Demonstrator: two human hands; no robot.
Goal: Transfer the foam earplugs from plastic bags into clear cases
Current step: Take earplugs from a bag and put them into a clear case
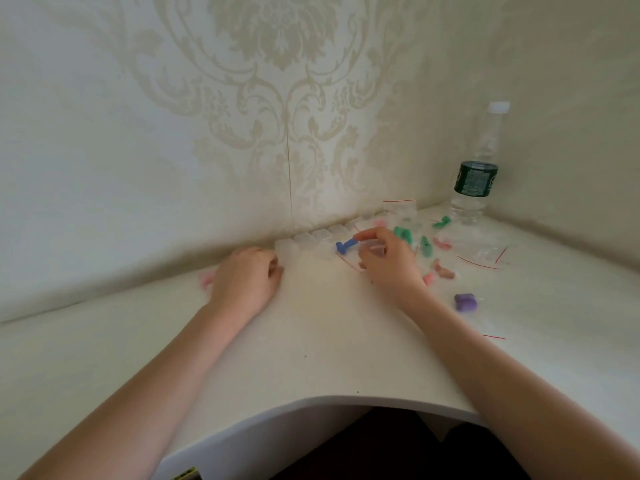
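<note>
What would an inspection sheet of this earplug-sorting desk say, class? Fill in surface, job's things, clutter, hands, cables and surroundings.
Surface: white desk, curved front edge.
Job's things: row of clear cases along the wall; blue earplugs; green earplugs, pink earplugs and purple earplugs scattered right; red-striped plastic bags.
Clutter: water bottle in the corner.
Hands: left hand curled beside the end case, contents hidden; right hand pinches the blue earplugs.
Cables: nothing seen.
Surroundings: patterned wallpaper.
</note>
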